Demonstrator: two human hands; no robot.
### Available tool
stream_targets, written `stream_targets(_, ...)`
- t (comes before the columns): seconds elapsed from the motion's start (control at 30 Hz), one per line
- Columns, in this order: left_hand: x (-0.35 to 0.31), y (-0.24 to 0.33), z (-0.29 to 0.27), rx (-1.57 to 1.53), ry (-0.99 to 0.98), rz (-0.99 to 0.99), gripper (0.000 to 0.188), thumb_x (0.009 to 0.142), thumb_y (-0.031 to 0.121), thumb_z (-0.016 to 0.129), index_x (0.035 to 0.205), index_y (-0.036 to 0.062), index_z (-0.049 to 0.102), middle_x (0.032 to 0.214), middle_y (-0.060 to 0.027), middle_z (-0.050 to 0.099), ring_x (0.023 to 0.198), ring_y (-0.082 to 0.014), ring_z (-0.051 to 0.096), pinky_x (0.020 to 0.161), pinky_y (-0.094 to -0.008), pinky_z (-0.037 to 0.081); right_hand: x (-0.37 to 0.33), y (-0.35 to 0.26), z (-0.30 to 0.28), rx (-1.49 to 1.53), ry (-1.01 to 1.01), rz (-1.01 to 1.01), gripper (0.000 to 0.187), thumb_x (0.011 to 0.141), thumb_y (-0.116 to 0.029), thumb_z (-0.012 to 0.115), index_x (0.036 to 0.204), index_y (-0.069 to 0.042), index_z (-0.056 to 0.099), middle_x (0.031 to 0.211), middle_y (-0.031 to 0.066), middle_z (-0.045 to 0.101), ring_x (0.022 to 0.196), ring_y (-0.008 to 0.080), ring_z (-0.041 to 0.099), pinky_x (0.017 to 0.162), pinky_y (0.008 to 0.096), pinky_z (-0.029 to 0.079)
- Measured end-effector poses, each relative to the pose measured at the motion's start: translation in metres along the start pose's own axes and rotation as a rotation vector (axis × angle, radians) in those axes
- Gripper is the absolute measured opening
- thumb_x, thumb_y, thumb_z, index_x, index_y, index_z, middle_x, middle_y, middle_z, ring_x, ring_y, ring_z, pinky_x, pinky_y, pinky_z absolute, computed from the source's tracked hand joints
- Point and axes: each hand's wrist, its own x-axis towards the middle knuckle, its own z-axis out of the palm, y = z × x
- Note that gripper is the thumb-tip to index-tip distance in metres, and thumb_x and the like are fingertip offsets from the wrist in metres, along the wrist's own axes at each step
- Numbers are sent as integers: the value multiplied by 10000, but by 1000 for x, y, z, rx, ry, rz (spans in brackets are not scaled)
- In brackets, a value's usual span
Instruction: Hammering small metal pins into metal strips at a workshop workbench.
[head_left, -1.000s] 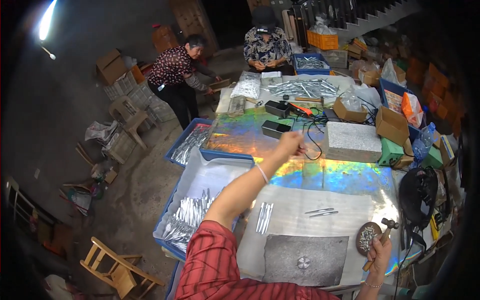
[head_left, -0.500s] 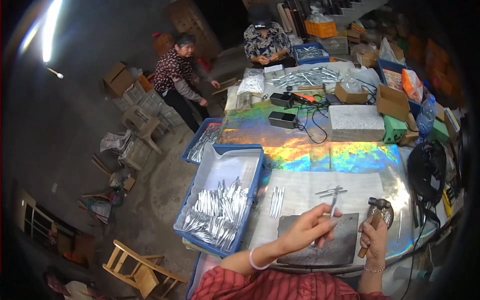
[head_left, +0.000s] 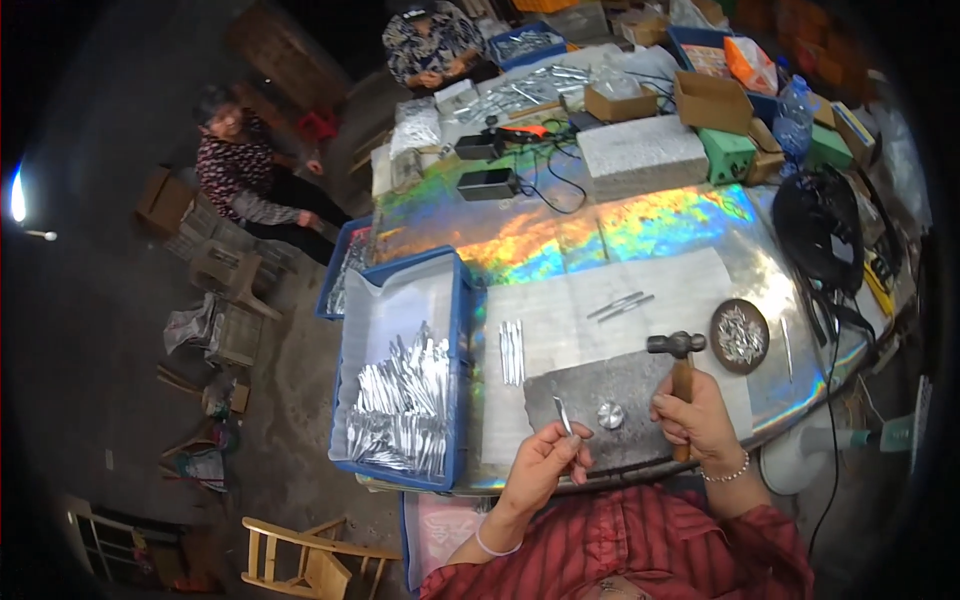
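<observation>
My left hand (head_left: 545, 468) pinches a slim silver metal piece (head_left: 563, 412) upright between thumb and fingers, by the near left edge of a dark grey slab (head_left: 560, 384). My right hand (head_left: 698, 418) is wrapped round the wooden handle of a ball-peen hammer (head_left: 676, 345), its head raised above the slab. Between both hands, a small round shiny metal block (head_left: 610, 415) sits on the slab. A few similar slim metal pieces (head_left: 622, 305) lie on the white sheet (head_left: 680, 280) beyond. Farther left on it, several more (head_left: 511, 352) lie side by side.
A brown bowl (head_left: 740, 336) of small metal bits stands right of the hammer. Left is a blue tray (head_left: 460, 300) heaped with slim metal pieces. Farther back are a pale stone block (head_left: 642, 158), cables and boxes. One person (head_left: 265, 180) stands beyond the table's left; another (head_left: 430, 50) sits behind.
My left hand has come back from over the slab toward its near left edge with the slim metal piece. The round block and bowl now show fully. The whole view has shifted.
</observation>
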Motion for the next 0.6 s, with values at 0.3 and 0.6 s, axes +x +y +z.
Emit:
stream_targets(0.3, 5, -6, 7, -50, -7, -21, 203, 901, 158, 523, 1039, 9, 528, 784, -98, 602, 609, -170, 592, 557, -270, 498, -2, 6, 7, -52, -33, 40, 160, 839, -113, 610, 839, -30, 473, 675, 66, 565, 400, 37, 387, 350, 181, 294)
stream_targets(0.6, 37, 31, 13, 2, 85, 127, 180, 905, 166, 506, 997, 12, 526, 740, -85, 590, 575, -168, 578, 530, -260, 483, 0, 9, -5, -28, -16, 55, 158, 840, -111, 605, 833, -38, 465, 680, 72, 550, 398, 41, 381, 348, 178, 290)
